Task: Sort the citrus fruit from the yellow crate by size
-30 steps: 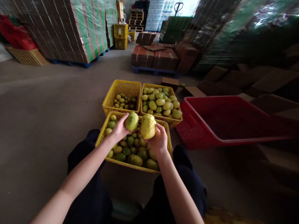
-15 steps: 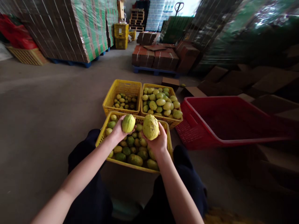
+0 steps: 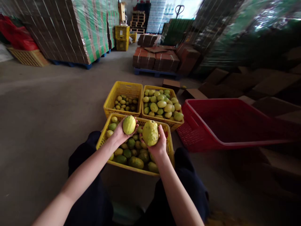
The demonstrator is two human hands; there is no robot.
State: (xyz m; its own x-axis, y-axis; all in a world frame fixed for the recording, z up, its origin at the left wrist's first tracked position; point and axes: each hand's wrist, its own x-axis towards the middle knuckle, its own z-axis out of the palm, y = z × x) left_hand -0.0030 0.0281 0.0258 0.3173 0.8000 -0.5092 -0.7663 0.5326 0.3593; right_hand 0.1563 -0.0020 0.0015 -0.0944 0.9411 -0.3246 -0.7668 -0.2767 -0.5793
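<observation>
Holds a large, knobbly yellow-green fruit (image 3: 150,134) in the right hand (image 3: 159,148), with fingers (image 3: 162,133) curved widely around its side and underside. Cradles a smaller, smoother yellow-green fruit (image 3: 129,125) in the left hand (image 3: 118,134), with fingers half open beneath and behind it. Presents both side by side, apart from each other, above the near crate (image 3: 101,139), yellow and set on the floor (image 3: 47,110) between legs in dark trousers (image 3: 81,153). Shows loose green and yellow fruits (image 3: 135,162) inside that crate. Has, just beyond, a far-left crate (image 3: 127,89) with small fruits (image 3: 123,102) low inside, and close beside it a far-right crate (image 3: 174,126) heaped with paler fruits (image 3: 162,103). Includes a red basket (image 3: 192,135) near the crates on the right, and bundled cardboard (image 3: 156,59) on a blue pallet (image 3: 156,73) farther off.
</observation>
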